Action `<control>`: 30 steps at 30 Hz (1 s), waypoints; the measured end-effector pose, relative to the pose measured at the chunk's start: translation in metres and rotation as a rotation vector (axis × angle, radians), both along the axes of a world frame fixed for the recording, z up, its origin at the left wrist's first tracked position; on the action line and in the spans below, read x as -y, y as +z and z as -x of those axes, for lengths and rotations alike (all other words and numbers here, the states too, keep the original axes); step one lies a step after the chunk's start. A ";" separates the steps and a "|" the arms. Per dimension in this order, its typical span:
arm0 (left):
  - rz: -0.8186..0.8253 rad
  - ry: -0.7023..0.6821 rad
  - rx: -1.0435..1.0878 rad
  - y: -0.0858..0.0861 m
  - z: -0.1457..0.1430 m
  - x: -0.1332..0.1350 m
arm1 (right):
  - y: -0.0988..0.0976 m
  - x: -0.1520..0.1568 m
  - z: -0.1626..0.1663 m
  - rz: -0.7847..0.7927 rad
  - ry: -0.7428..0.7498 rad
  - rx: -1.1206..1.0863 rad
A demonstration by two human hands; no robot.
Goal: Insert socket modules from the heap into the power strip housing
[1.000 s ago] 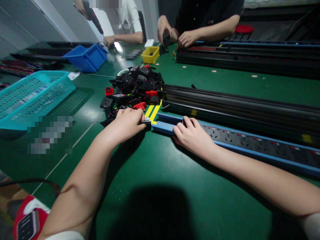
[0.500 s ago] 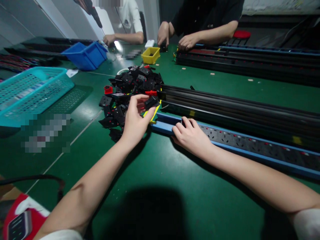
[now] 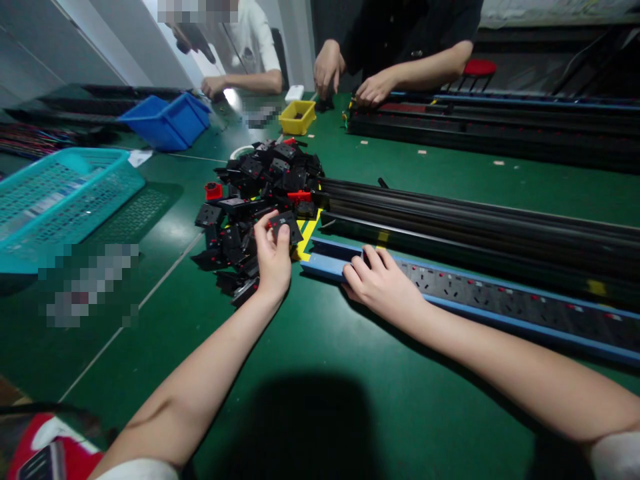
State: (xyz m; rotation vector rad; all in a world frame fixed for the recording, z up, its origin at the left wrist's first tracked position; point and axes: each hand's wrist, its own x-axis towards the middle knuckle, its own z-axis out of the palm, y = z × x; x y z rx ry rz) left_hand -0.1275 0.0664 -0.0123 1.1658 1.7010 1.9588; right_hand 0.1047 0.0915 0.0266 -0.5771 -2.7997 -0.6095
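Note:
My left hand [image 3: 273, 265] pinches a black socket module [image 3: 291, 230] between thumb and fingers, its numbered face turned up. It is held just right of a loose pile of black socket modules [image 3: 231, 243]. My right hand [image 3: 384, 280] is wrapped over a blue power strip housing [image 3: 325, 266], fingers curled into the channel near its left end; what lies under the fingertips is hidden. To the right of that hand, a row of black sockets [image 3: 453, 285] with red marks fills the channel. The left end of the channel is open.
Long black rails [image 3: 450, 223] lie right behind the blue housing. A turquoise basket [image 3: 107, 177], blue bins [image 3: 173, 123] and a yellow bin [image 3: 299, 119] stand left and behind. Two people work across the table, one person's hand [image 3: 375, 88] on another strip [image 3: 480, 133].
My left hand has drawn the socket module slightly down and left, turning its face up into view. My right hand keeps its place on the blue housing. The view has shifted slightly.

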 end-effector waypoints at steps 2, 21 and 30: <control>-0.009 0.064 0.004 -0.003 0.006 -0.003 | -0.001 0.000 0.000 -0.018 0.001 -0.005; 0.266 -0.001 -0.162 0.010 -0.001 0.015 | -0.002 0.000 -0.001 0.054 -0.014 -0.045; 0.252 -0.067 -0.149 0.004 0.004 0.008 | -0.001 0.000 0.000 0.106 -0.060 -0.042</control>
